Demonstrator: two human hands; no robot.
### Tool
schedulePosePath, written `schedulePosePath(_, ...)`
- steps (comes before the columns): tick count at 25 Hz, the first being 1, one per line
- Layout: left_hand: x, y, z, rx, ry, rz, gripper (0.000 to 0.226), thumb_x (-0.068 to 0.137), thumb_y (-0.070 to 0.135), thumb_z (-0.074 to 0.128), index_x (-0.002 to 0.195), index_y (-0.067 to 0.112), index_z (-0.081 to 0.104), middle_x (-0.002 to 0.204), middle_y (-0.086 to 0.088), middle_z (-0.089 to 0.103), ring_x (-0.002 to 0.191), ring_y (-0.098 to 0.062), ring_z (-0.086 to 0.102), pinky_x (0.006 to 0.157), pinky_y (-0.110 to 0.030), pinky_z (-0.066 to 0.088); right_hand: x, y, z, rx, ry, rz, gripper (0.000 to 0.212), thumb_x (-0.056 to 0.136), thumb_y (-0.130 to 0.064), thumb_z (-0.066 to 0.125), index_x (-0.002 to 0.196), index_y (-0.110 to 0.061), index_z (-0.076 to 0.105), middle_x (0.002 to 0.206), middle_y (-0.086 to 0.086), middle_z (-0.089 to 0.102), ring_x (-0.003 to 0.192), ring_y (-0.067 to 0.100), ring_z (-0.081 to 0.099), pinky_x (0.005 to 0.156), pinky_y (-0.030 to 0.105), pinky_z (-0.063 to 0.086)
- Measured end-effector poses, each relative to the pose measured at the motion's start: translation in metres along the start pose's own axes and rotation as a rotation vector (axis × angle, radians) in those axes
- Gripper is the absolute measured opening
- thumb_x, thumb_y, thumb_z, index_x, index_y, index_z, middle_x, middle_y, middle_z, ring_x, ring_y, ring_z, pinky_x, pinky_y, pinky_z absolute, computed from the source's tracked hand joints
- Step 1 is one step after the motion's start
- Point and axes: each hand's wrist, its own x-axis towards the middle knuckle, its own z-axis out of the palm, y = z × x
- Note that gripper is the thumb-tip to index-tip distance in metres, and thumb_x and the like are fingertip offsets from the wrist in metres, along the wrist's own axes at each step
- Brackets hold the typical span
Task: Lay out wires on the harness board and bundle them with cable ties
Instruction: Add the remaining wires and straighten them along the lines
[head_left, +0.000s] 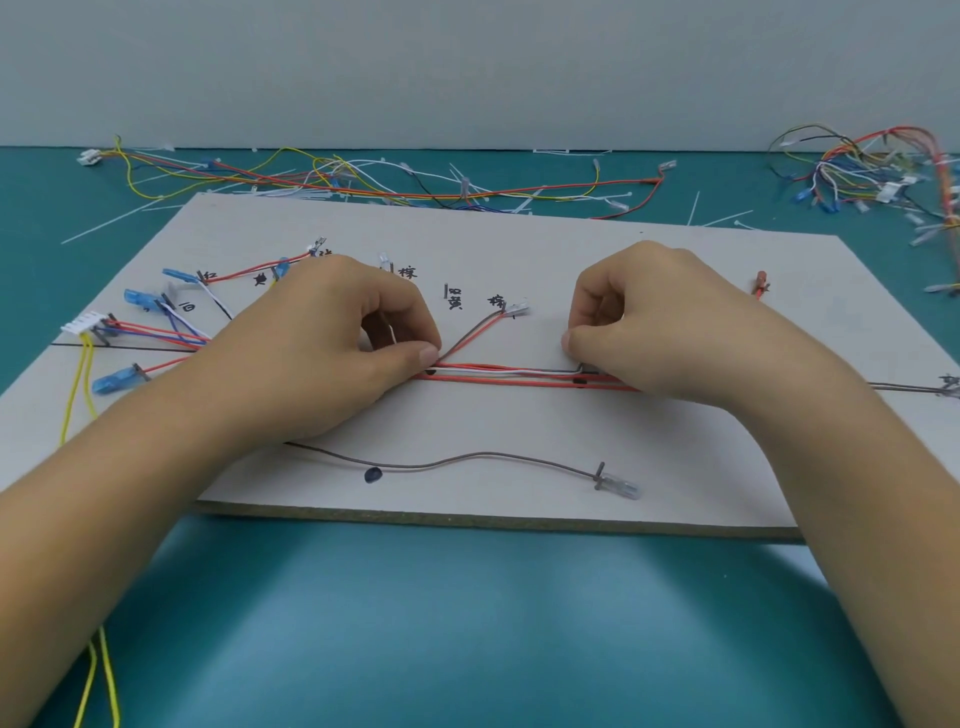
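A pale grey harness board lies flat on the teal table. A bundle of red, white and grey wires runs across its middle. My left hand pinches the bundle at its left end with thumb and curled fingers. My right hand pinches the same bundle at its right end beside a peg. A grey-and-red pair branches up to a clear terminal. A lone grey wire lies near the board's front edge. Blue terminals and a white connector sit at the board's left.
Loose coloured wires and white cable ties are strewn behind the board. A tangled harness pile sits at the far right. Yellow wires hang off the board's left side toward the table's front.
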Motion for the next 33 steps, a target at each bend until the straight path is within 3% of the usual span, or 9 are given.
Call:
schedulePosePath(4, 0.001, -0.002, 0.001, 0.059, 0.005, 0.019, 0.014, 0.086, 0.021, 0.077, 0.082, 0.034, 0.075, 0.080, 0.017, 0.068, 0.079, 0.000, 0.062, 0.062, -0.012, 0.039, 0.002, 0.000, 0.000, 0.043, 0.006, 0.009, 0.008, 0.078, -0.022, 0.065, 0.072, -0.023, 0.071, 0.067, -0.008, 0.068, 0.063, 0.011, 0.062, 0.053, 0.023, 0.040)
schedulePosePath(8, 0.002, -0.004, 0.001, 0.040, 0.015, 0.024, 0.011, 0.086, 0.021, 0.077, 0.083, 0.031, 0.078, 0.081, 0.017, 0.070, 0.075, 0.007, 0.058, 0.060, -0.003, 0.035, 0.003, -0.001, -0.001, 0.053, -0.014, -0.003, 0.012, 0.079, -0.020, 0.064, 0.070, -0.022, 0.071, 0.069, -0.007, 0.070, 0.053, 0.004, 0.057, 0.051, 0.021, 0.041)
schedulePosePath(15, 0.002, 0.000, 0.005, 0.102, 0.048, -0.010, 0.009, 0.086, 0.021, 0.078, 0.084, 0.030, 0.081, 0.077, 0.018, 0.070, 0.074, 0.006, 0.059, 0.061, -0.008, 0.034, 0.003, -0.002, -0.006, 0.050, -0.033, 0.011, 0.013, 0.080, -0.018, 0.067, 0.068, -0.018, 0.071, 0.050, -0.013, 0.063, 0.040, -0.002, 0.051, 0.030, 0.011, 0.030)
schedulePosePath(18, 0.001, 0.011, 0.011, 0.090, 0.045, 0.028, 0.009, 0.087, 0.019, 0.077, 0.088, 0.025, 0.082, 0.080, 0.014, 0.071, 0.076, 0.001, 0.062, 0.068, -0.014, 0.044, 0.000, 0.003, -0.016, 0.024, -0.052, 0.039, 0.012, 0.080, -0.016, 0.069, 0.069, -0.016, 0.072, 0.044, -0.012, 0.059, 0.036, -0.002, 0.050, 0.026, 0.012, 0.026)
schedulePosePath(20, 0.000, 0.023, 0.020, 0.095, 0.030, 0.079, 0.010, 0.090, 0.019, 0.073, 0.093, 0.023, 0.082, 0.086, 0.008, 0.072, 0.082, -0.010, 0.065, 0.079, -0.028, 0.051, -0.002, 0.010, -0.026, -0.016, -0.083, 0.057, 0.011, 0.078, -0.016, 0.072, 0.068, -0.018, 0.074, 0.050, -0.008, 0.065, 0.038, 0.003, 0.052, 0.033, 0.018, 0.038)
schedulePosePath(22, 0.000, 0.034, 0.028, 0.127, -0.006, 0.111, 0.016, 0.095, 0.022, 0.066, 0.102, 0.022, 0.081, 0.096, 0.004, 0.071, 0.092, -0.017, 0.064, 0.086, -0.034, 0.049, -0.001, 0.017, -0.035, -0.053, -0.109, 0.083, 0.011, 0.077, -0.015, 0.076, 0.068, -0.022, 0.076, 0.060, -0.003, 0.071, 0.053, 0.010, 0.060, 0.058, 0.033, 0.056)
schedulePosePath(24, 0.000, 0.041, 0.032, 0.167, -0.048, 0.118, 0.022, 0.100, 0.025, 0.059, 0.113, 0.021, 0.077, 0.104, 0.002, 0.069, 0.102, -0.019, 0.063, 0.092, -0.037, 0.048, -0.002, 0.020, -0.040, -0.061, -0.133, 0.110, 0.014, 0.076, -0.012, 0.076, 0.068, -0.023, 0.077, 0.065, 0.000, 0.073, 0.064, 0.019, 0.067, 0.074, 0.041, 0.059)
schedulePosePath(29, -0.009, 0.042, 0.005, 0.040, -0.038, 0.114, 0.030, 0.101, 0.033, 0.056, 0.127, 0.030, 0.070, 0.118, 0.017, 0.068, 0.117, -0.003, 0.059, 0.103, -0.034, 0.046, -0.002, 0.015, -0.035, -0.132, -0.047, 0.058, 0.018, 0.081, -0.018, 0.071, 0.073, -0.034, 0.075, 0.069, -0.014, 0.073, 0.060, 0.003, 0.064, 0.061, 0.025, 0.047)
schedulePosePath(33, -0.015, 0.015, -0.056, 0.044, -0.130, 0.149, 0.032, 0.091, 0.049, 0.049, 0.113, 0.052, 0.071, 0.105, 0.034, 0.071, 0.098, 0.012, 0.067, 0.080, -0.028, 0.054, -0.013, -0.014, -0.010, -0.020, 0.138, -0.115, 0.010, 0.083, -0.026, 0.067, 0.076, -0.030, 0.073, 0.071, -0.019, 0.068, 0.065, -0.004, 0.062, 0.057, 0.022, 0.042)
